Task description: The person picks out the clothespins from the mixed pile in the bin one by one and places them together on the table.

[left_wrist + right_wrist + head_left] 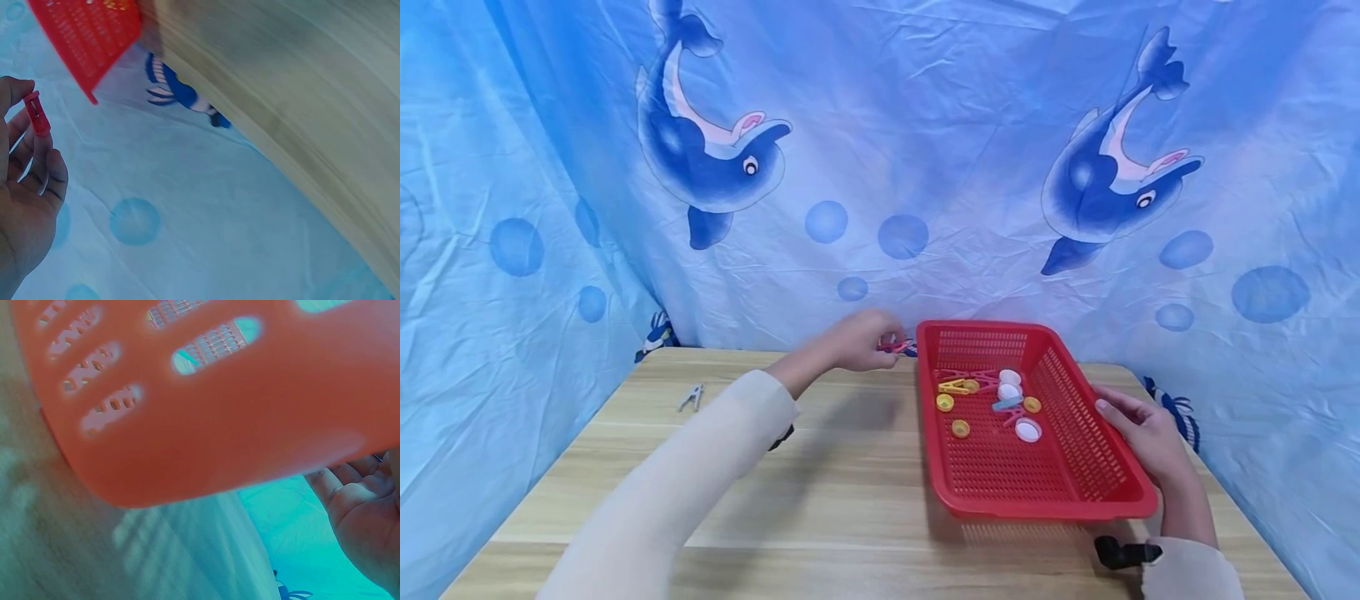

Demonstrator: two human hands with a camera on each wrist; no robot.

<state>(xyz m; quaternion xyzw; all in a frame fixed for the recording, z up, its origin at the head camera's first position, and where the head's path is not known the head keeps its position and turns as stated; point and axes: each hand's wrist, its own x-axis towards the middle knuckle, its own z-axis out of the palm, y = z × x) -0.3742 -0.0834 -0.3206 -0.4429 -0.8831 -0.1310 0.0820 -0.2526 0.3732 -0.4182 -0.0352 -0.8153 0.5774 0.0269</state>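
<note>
Between thumb and fingertips, my left hand (863, 340) pinches a small red clothespin (37, 114). It hovers near the table's far edge, just left of a red plastic basket (1037, 507). My right hand (1150, 437) grips the basket's right rim, thumb over the top; the basket wall partly hides its fingers in the right wrist view. Inside the basket lie pink clothespins (1013, 417), a yellow clothespin (953, 387), a blue clip-like piece (1007, 403), several yellow caps (960, 429) and white caps (1028, 430).
A pale grey clothespin (691, 397) lies on the wooden table (820, 500) at the far left. Blue cloth (985, 208) printed with dolphins hangs behind the table and along both sides.
</note>
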